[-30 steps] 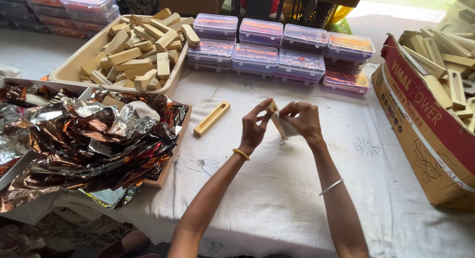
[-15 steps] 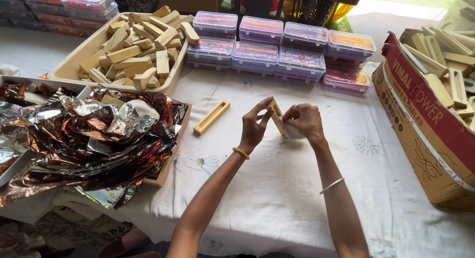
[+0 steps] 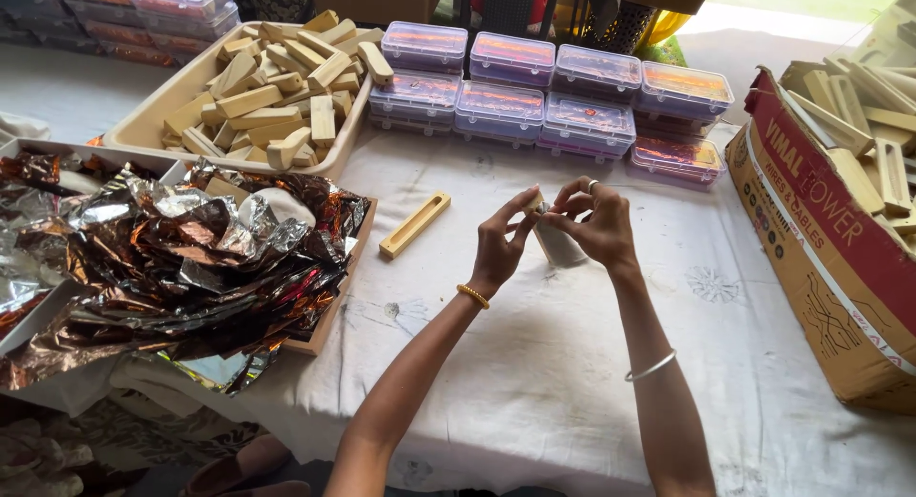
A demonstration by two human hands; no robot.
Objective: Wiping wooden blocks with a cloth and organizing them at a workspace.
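My left hand (image 3: 499, 244) and my right hand (image 3: 597, 226) meet over the white cloth and together pinch a slim wooden piece (image 3: 535, 206) held upright. A pale grey sheet (image 3: 557, 245) hangs from it under my right fingers, partly hidden by the hand. A flat wooden holder with a long slot (image 3: 414, 224) lies on the cloth just left of my left hand, apart from it.
A beige tray (image 3: 143, 127) heaped with wooden pieces stands at the back left. Crumpled copper and silver foil (image 3: 181, 258) fills shallow trays on the left. Several clear lidded plastic boxes (image 3: 549, 87) line the back. A cardboard box (image 3: 821, 258) with wooden pieces is on the right.
Both hands have risen slightly and turned the wooden piece more upright. The pale sheet now hangs down below my right hand.
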